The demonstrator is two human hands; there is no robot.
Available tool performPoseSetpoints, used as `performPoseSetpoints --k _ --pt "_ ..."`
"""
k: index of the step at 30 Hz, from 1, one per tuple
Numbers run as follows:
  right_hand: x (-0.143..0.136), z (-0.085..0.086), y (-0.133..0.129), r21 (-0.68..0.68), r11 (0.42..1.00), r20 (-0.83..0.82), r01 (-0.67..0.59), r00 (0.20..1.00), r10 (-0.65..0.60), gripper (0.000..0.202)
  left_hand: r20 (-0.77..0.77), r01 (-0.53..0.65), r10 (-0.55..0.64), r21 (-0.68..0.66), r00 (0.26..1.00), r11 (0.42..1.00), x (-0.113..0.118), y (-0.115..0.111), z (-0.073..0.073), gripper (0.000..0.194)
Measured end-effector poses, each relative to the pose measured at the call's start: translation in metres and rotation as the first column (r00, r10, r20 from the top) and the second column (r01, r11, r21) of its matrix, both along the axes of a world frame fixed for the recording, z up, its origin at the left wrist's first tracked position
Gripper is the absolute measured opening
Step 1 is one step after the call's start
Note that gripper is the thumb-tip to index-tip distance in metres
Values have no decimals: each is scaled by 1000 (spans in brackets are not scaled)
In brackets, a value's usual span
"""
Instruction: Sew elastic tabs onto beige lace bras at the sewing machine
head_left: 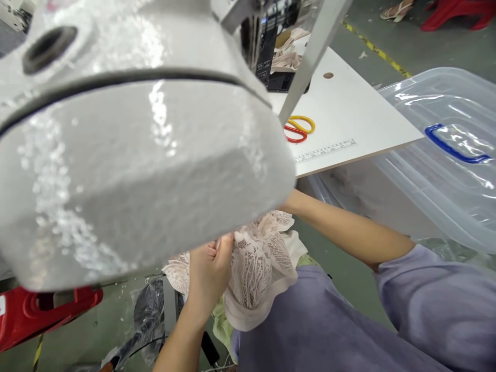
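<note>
One head view: your left hand (209,264) pinches the pale-pink lace fabric (253,268) by your purple-clothed lap (298,315), probably steadying it; the glossy off-white rounded machine head (155,170) hides your right hand, whose grip I cannot tell.

White tabletop (349,108), scissors (300,129) with one red and one yellow handle loop, ruler scale (325,151) near the edge
</note>
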State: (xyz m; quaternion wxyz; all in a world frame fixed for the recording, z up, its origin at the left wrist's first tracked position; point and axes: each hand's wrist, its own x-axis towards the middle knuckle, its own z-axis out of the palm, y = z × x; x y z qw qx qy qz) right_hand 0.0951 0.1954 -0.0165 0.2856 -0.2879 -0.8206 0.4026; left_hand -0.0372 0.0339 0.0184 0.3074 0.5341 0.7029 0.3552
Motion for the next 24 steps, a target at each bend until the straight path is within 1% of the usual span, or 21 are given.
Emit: performPoseSetpoints --k 3,6,9,11,14,17,20,24 --pt "0 0 0 11 1000 -7 -9 1000 9 7 -13 13 -13 8 1000 1000 0 0 1 25" --pt "1 -1 1 21 1000 -30 -16 999 16 7 -59 42 -41 11 997 999 -1 -1 1 27" --pt "1 0 1 24 1000 -55 -16 998 18 3 -165 107 -101 30 981 994 -3 -4 -2 29" --pt "1 0 0 18 1000 -59 -1 998 2 2 -256 140 -118 70 960 988 -7 -7 -7 30" --pt "0 -1 -2 20 998 -70 60 996 -59 4 -366 164 -101 143 925 976 -13 -9 -15 28" --pt "-3 -6 -3 48 994 -70 100 993 -97 4 -431 179 -80 195 899 964 -18 -12 -21 26" --pt "-7 -11 -3 81 992 -54 98 994 -94 9 -465 176 -51 229 884 957 -21 -13 -24 24" --pt "-8 -13 -3 89 991 -68 100 993 -94 7 -475 181 -40 254 879 950 -22 -12 -26 25"
